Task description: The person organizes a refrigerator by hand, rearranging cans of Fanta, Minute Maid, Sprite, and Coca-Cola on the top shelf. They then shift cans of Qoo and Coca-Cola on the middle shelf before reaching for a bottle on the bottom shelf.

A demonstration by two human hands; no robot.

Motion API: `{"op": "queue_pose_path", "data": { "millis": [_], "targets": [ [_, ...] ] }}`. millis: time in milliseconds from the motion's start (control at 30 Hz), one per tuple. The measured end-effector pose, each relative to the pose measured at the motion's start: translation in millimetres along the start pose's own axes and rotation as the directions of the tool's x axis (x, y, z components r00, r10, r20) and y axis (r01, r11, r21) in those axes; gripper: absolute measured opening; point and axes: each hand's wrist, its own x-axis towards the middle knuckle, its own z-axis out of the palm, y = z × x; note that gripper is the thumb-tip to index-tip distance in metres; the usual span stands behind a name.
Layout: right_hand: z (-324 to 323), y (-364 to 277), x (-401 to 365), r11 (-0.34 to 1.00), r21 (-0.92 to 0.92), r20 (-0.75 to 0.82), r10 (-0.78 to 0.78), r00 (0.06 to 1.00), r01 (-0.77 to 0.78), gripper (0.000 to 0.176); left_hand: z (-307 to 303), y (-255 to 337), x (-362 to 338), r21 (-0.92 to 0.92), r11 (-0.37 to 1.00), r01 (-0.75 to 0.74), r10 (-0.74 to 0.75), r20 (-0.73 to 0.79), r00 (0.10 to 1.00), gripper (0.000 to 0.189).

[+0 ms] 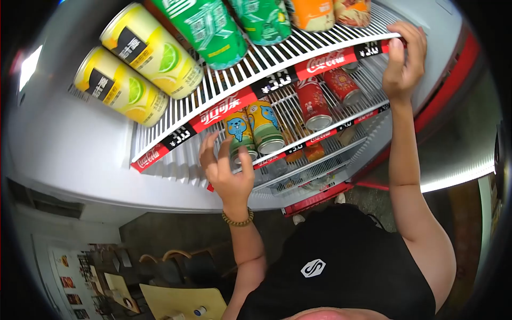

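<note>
My right hand (405,66) grips the right front corner of the upper white wire shelf (248,64), thumb at the front edge and fingers over the top. Lower down, my left hand (228,173) reaches up with its fingers spread and curved, holding nothing. Its fingertips overlap a yellow-green can with a blue cartoon animal (238,130). Beside that stands a matching can (265,128) on the second shelf. Two red cans, one nearer (313,104) and one to its right (342,86), are further along that shelf. A red Coca-Cola price strip (224,109) lines the upper shelf's front.
Two yellow lime cans (152,50), green cans (208,32) and orange cans (312,13) stand on the upper shelf. Lower shelves hold orange drinks (314,152). The open fridge door (453,128) is at right. Behind me are a table (184,301) and chairs (181,266).
</note>
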Motion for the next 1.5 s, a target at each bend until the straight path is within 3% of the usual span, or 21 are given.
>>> {"op": "queue_pose_path", "data": {
  "millis": [200, 533, 567, 633, 867, 933, 1067, 1333, 1400, 1433, 1500],
  "targets": [
    [7.3, 3.3, -1.8, 0.996, 0.084, -0.060, 0.001, 0.998, 0.004, 0.020, 4.5, 17.3, 23.6, 0.045, 0.993, -0.110, 0.104, 0.111, 0.988, 0.032],
    [-9.4, -3.1, 4.1, 0.998, 0.069, 0.045, 0.000, 0.999, -0.003, 0.019, 25.2, 26.1, 49.3, 0.021, 0.982, -0.190, 0.160, 0.448, 0.880, 0.062],
    [-13.9, -1.1, 1.6, 0.999, 0.052, 0.115, 0.009, 0.993, -0.015, 0.027, 23.8, 26.0, 49.6, 0.040, 0.986, -0.161, 0.122, 0.482, 0.867, 0.062],
    [-13.5, -3.8, 1.1, 0.999, 0.041, 0.099, 0.028, 0.995, -0.032, 0.025, 21.8, 28.7, 50.8, 0.084, 0.988, -0.132, 0.068, 0.526, 0.848, 0.063],
    [-10.2, -6.4, 0.2, 0.999, 0.036, 0.051, 0.038, 0.998, -0.039, 0.024, 26.5, 27.1, 41.8, 0.131, 0.984, -0.118, 0.040, 0.487, 0.872, 0.059],
    [-10.6, -8.0, 1.2, 0.999, 0.028, 0.043, 0.036, 0.998, -0.037, 0.024, 28.7, 19.5, 34.5, 0.128, 0.987, -0.096, 0.041, 0.379, 0.925, 0.058],
    [-11.1, -11.1, 0.1, 0.997, 0.033, 0.063, 0.071, 0.996, -0.073, 0.024, 21.3, 13.6, 33.2, 0.087, 0.996, -0.011, -0.023, 0.382, 0.924, 0.051],
    [-8.4, -22.8, -6.5, 0.991, 0.075, 0.096, 0.100, 0.990, -0.107, 0.031, 20.7, 16.8, 31.4, 0.132, 0.991, -0.025, -0.025, 0.365, 0.931, 0.050],
    [-6.2, -48.8, -17.7, 0.976, 0.108, -0.055, 0.198, 0.979, -0.191, 0.039, 21.7, 17.2, 32.0, 0.115, 0.992, -0.041, -0.006, 0.380, 0.925, 0.051],
    [-9.0, -59.8, -34.9, 0.977, 0.081, 0.001, 0.199, 0.980, -0.198, 0.051, 21.9, 16.4, 30.8, 0.104, 0.994, -0.028, -0.014, 0.380, 0.925, 0.051],
    [-10.1, -86.8, -61.9, 0.975, 0.166, 0.115, 0.132, 0.985, -0.150, 0.052, 20.3, 14.1, 29.5, 0.088, 0.996, 0.002, -0.035, 0.374, 0.927, 0.050]
  ]
}}
